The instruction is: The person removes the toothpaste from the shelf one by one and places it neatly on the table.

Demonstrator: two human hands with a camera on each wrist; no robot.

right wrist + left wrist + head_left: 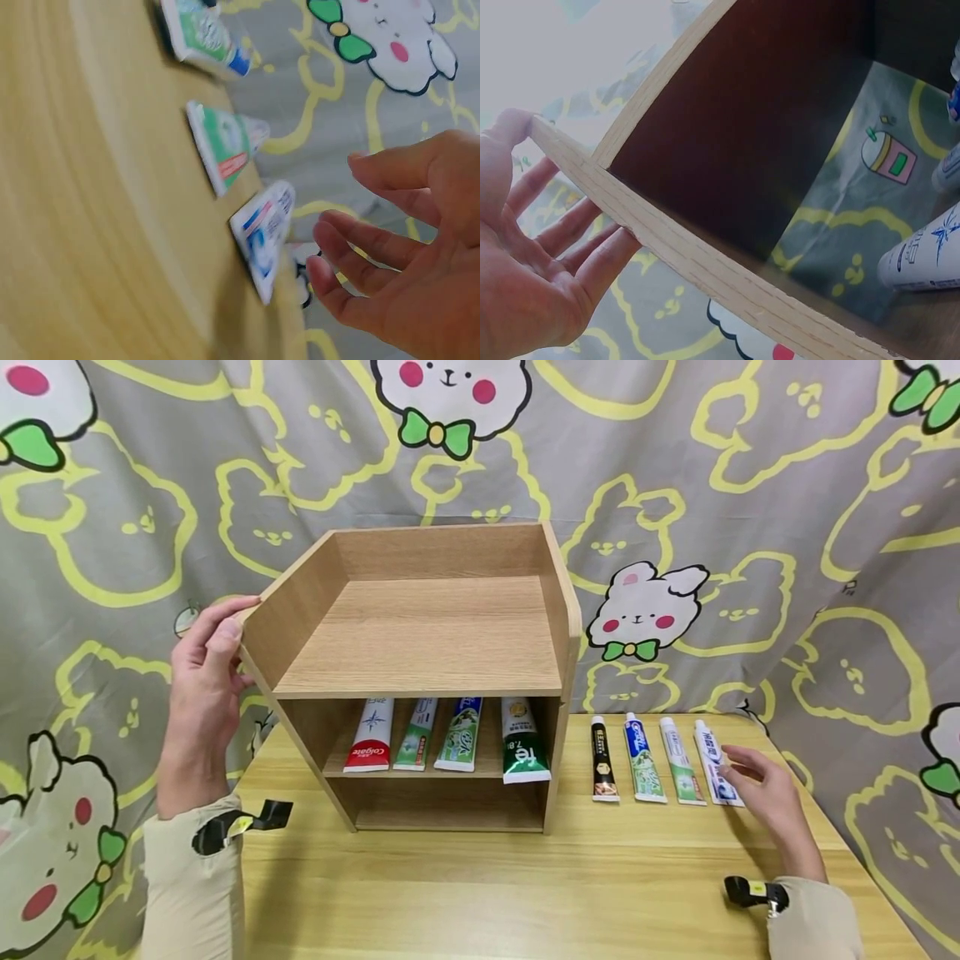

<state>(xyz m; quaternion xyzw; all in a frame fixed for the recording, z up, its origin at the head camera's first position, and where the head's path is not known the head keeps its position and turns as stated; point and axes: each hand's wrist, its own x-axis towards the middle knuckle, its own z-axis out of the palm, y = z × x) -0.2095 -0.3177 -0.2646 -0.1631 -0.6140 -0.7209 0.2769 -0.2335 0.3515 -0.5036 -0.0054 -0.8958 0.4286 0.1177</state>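
Note:
My left hand (206,672) holds the left side panel of a wooden desktop shelf (442,635). In the left wrist view the thumb lies at the panel's edge and the fingers reach along its outer side. My right hand (768,789) hovers with spread fingers beside a white and blue toothpaste tube (716,764), the rightmost in a row on the table. The right wrist view shows a gap between fingertips and tube. Left of it lie a white-green tube (682,762), a blue-green tube (645,760) and a black tube (603,760).
Inside the shelf's middle level lie a red-white Colgate tube (369,739), a slim white-green tube (416,735), a blue-green one (461,737) and a dark green and white one (524,743). A patterned curtain (637,435) hangs behind the wooden table (480,893).

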